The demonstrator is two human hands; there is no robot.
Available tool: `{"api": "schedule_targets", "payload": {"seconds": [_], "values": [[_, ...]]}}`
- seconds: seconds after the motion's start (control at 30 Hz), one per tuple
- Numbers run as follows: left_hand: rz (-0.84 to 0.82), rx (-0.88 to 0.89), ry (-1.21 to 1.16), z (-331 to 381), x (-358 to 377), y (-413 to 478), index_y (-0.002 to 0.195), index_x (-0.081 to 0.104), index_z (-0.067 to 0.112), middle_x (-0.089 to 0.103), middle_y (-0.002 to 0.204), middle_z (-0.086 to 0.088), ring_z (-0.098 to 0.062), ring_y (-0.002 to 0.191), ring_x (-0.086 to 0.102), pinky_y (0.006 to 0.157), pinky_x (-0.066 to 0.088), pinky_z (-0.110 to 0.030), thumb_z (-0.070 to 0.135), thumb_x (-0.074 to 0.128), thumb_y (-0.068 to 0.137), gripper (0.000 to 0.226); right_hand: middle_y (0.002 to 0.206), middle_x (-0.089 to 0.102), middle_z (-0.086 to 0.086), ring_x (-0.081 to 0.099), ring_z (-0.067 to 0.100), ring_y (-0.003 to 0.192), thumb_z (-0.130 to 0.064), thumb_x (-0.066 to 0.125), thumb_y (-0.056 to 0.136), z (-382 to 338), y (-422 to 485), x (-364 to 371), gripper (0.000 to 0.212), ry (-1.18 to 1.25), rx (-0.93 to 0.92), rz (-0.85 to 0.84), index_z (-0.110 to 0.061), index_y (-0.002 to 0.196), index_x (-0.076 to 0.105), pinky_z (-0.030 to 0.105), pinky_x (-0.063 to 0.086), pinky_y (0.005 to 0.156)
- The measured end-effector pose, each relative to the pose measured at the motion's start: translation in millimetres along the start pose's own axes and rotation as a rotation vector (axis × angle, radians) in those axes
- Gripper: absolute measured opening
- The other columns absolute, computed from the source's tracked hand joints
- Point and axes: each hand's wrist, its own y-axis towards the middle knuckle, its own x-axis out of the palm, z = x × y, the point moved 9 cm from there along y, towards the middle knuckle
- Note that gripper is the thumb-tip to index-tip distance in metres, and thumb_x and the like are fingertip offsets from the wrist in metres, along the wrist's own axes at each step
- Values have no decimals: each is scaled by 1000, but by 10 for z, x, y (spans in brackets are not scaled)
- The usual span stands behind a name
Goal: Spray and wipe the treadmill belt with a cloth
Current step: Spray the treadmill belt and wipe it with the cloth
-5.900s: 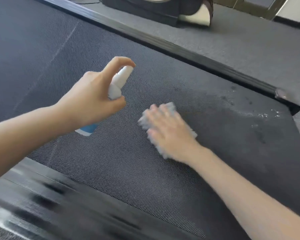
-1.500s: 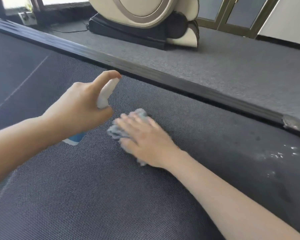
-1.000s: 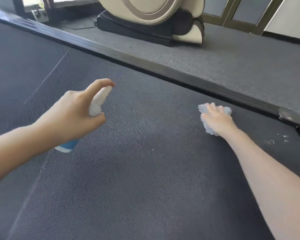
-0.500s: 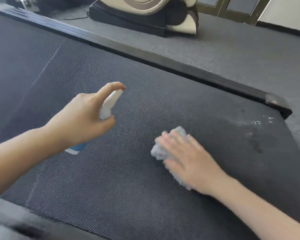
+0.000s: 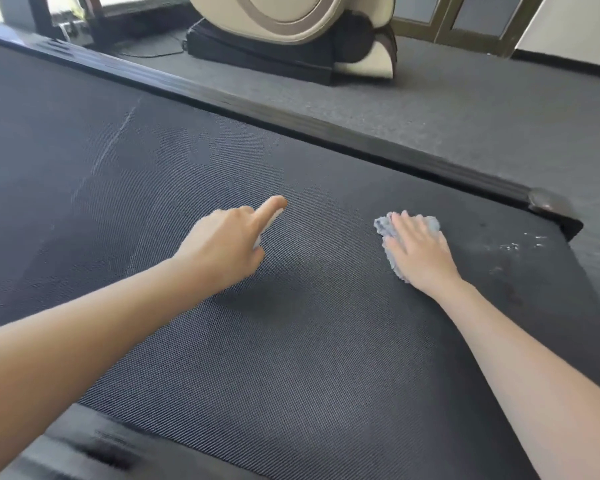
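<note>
The soft, light cloth [image 5: 382, 226] is lying bunched on the belt [image 5: 291, 368] near its end, best pinned under the palm. The right hand [image 5: 418, 252] is pressing flat on it. The left hand [image 5: 222, 249] is gripping what is probably the spray bottle [image 5: 273, 218].

Single view, head-worn, wide-angle. Looks forward and down, close over treadmill belt [image 5: 291, 358]. Belt fills most of frame, edges running diagonally from upper left to lower right. Forearms enter from bottom corners: left hand [image 5: 222, 247] near centre, right hand [image 5: 420, 258] right of centre. Far side rail [image 5: 326, 129] crosses upper frame. Carpet [image 5: 465, 109] and massage chair [image 5: 291, 29] beyond, at top. Near side rail [image 5: 84, 452] blurred, bottom left.
</note>
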Motion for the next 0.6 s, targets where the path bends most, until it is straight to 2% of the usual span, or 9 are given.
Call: {"api": "schedule_targets", "payload": {"seconds": [0.13,0.3,0.47,0.6], "values": [[28,-11,105,10,-26,32,141,26,29,58,94,-3,-24,63,47,56,40,-32,15,46,89,57,159,0,-10,-7,11,146,-46,17,100,-1,-112,61,53,1,7,-42,-32,151,6,39,-2,118],[32,23,181,58,-93,63,145,18,32,57,102,-2,-27,71,53,58,36,-33,16,41,90,62,159,0,-10,-7,11,146,-46,16,100,-5,-116,47,53,-5,9,-46,-33,150,5,39,-1,118],[35,3,92,124,-145,89,142,24,30,56,94,-4,-27,66,47,60,41,-34,12,44,89,59,159,0,-10,-6,11,146,-46,16,100,-11,-155,39,53,-10,18,-35,-33,151,5,40,-2,118],[54,19,-8,169,-125,110,137,29,28,57,90,-2,-28,66,52,59,45,-36,13,48,86,56,159,0,-11,-7,10,146,-47,16,100,-17,-175,51,54,-5,12,-41,-32,151,6,39,-2,118]]}}
